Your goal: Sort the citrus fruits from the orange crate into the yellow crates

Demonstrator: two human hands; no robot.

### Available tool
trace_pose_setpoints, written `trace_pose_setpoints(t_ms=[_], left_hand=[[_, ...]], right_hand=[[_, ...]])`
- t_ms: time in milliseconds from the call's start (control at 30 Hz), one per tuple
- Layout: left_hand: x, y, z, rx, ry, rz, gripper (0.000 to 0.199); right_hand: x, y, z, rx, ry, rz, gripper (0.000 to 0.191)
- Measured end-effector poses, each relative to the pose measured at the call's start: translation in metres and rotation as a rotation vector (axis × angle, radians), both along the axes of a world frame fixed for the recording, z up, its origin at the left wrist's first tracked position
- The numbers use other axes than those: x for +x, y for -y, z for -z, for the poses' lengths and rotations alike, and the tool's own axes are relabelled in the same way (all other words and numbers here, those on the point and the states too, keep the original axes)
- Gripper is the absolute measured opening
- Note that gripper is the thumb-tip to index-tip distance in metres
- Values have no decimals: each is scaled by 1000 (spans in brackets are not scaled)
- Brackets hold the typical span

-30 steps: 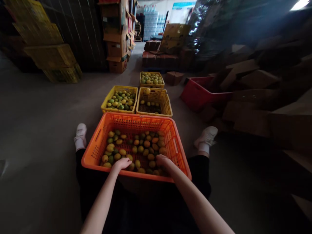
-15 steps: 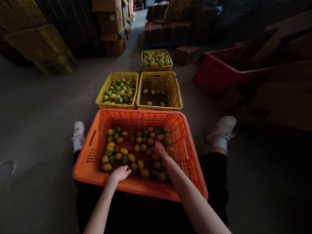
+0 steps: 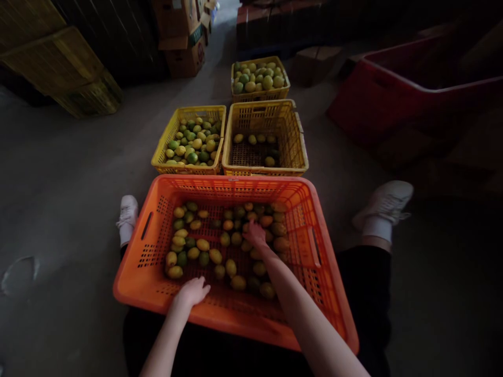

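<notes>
A large orange plastic crate (image 3: pixel 231 183) stands before me, with many yellow and green lemons (image 3: pixel 203 244) loosely spread on its slotted floor. My right hand (image 3: pixel 255 233) reaches into the right half of the crate. Its fingers are bent down around a lemon, which the hand mostly covers. Other lemons lie close on every side of it. Over the near wall of the crate rests my left hand (image 3: pixel 193 291), fingers loosely apart with nothing in them. The nearest lemon to it is a yellow one (image 3: pixel 175 272) by the left wall.
Beyond the orange crate stand a fuller yellow crate (image 3: pixel 188 109), a yellow crate with a few lemons (image 3: pixel 267 170), and a third, full one (image 3: pixel 261 95). A red bin (image 3: pixel 377 104) is at right, cardboard boxes (image 3: pixel 184 60) behind. My shoes (image 3: pixel 387 201) flank the crate.
My view has tilted down and shifted, so the crates appear moved. My right hand has shifted left among the lemons, over one that was beside it. My left hand stays at the near wall.
</notes>
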State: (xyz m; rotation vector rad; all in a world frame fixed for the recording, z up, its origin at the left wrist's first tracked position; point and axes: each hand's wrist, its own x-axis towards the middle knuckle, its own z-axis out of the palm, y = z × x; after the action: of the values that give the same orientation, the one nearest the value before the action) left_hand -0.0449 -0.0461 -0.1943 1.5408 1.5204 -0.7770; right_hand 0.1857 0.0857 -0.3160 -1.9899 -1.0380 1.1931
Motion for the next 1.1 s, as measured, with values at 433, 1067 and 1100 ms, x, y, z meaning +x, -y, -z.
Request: trace_pose_setpoints(t_ms=[433,1067,1100], left_hand=[[-3,-10,-27,341,198,-36,35],[-135,-11,-58,1020,-353,-813,56],[-135,-11,-59,1021,-352,-817,56]], right_hand=[[43,50,-116,241,227,-295,39],[107,125,-149,495,988,-488,45],[107,126,-152,481,1008,-508,43]])
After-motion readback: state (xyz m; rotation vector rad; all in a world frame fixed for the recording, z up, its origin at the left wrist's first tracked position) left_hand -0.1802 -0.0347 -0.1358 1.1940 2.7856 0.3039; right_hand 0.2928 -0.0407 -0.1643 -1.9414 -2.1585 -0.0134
